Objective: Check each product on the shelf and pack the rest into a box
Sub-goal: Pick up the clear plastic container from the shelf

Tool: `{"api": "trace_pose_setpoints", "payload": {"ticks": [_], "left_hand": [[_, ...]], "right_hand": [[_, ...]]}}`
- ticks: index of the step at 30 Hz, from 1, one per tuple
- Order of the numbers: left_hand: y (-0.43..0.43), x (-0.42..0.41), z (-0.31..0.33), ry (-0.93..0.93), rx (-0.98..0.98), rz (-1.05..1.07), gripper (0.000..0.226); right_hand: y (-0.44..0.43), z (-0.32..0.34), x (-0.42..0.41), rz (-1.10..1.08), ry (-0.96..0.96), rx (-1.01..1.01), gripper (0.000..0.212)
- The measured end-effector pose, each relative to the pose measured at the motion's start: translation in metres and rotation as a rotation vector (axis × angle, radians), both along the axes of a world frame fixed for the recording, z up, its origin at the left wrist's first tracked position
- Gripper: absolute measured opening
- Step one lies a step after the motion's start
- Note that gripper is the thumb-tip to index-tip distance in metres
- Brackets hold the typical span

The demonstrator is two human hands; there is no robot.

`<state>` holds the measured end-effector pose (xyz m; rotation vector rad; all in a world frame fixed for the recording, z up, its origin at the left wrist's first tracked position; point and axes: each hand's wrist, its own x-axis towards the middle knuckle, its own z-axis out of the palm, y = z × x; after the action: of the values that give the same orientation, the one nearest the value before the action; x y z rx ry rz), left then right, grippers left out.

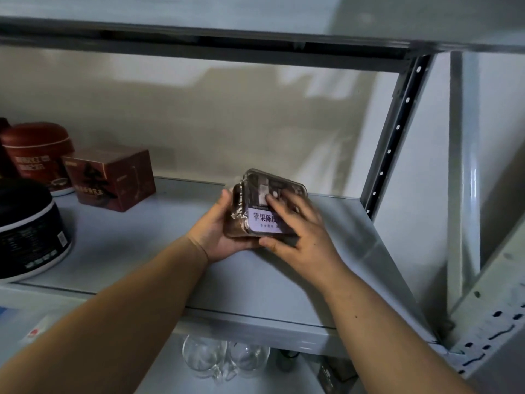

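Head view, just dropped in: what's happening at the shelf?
A person holds a clear labelled container in both hands over the shelf. The left hand cups its side and underside, and the right hand grips across the lid. A red box, red tub and black tub stand at the shelf's left, untouched.
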<state>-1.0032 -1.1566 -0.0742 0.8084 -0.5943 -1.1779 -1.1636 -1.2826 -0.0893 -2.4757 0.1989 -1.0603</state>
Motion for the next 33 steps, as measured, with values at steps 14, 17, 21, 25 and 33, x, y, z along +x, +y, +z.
{"api": "trace_pose_setpoints", "payload": {"ticks": [14,17,21,25,33], "left_hand": [[-0.01,0.0,0.007,-0.123,0.182,0.634,0.024],[-0.01,-0.006,0.012,-0.114,0.154,0.695,0.035],[-0.007,-0.007,0.014,-0.309,0.285,0.764,0.028],[0.018,0.0,0.01,-0.782,0.586,0.772,0.04],[0.092,0.021,-0.003,-1.604,0.906,0.432,0.055]], "right_hand": [[-0.004,0.002,-0.005,-0.165,0.019,0.201,0.064],[-0.005,0.004,-0.006,-0.189,0.097,0.207,0.053],[-0.001,0.006,-0.005,-0.172,0.152,0.21,0.045],[0.002,0.006,-0.004,-0.155,0.185,0.175,0.044],[0.016,0.012,0.023,-0.095,0.293,0.069,0.048]]}}
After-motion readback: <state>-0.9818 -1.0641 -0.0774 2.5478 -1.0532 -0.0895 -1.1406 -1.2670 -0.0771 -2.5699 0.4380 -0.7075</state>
